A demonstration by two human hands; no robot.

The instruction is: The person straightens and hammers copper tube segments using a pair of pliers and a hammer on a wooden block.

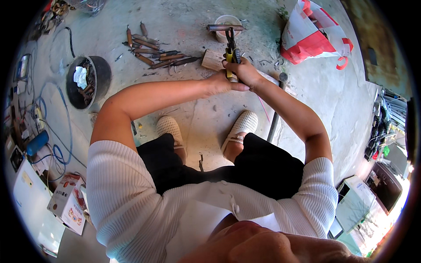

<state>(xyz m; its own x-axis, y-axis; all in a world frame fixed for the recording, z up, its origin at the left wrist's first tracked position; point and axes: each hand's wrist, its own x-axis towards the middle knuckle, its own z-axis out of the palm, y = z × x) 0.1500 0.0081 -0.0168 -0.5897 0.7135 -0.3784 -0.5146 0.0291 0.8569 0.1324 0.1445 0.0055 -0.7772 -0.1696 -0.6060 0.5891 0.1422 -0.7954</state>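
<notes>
Both hands are closed round the handles of a pair of pliers (230,40) with yellow and black grips. My left hand (220,83) wraps the lower handle ends, and my right hand (244,72) grips just above it, overlapping it. At the far end, the dark jaws meet the middle of a brown rusty cylinder (217,27), which lies crosswise over a small whitish tub (228,20). Just left of the pliers is a wooden block (212,60). Several similar brown cylinders (169,57), some with thin ends, lie in a loose pile farther left.
A black bucket (105,79) holds brown pieces and white crumpled paper. At the far right stands a red-and-white bag (307,44). A long-handled hammer (283,78) lies right of my feet. Cables, a blue cylinder (37,143) and a cardboard box (68,201) are at the left.
</notes>
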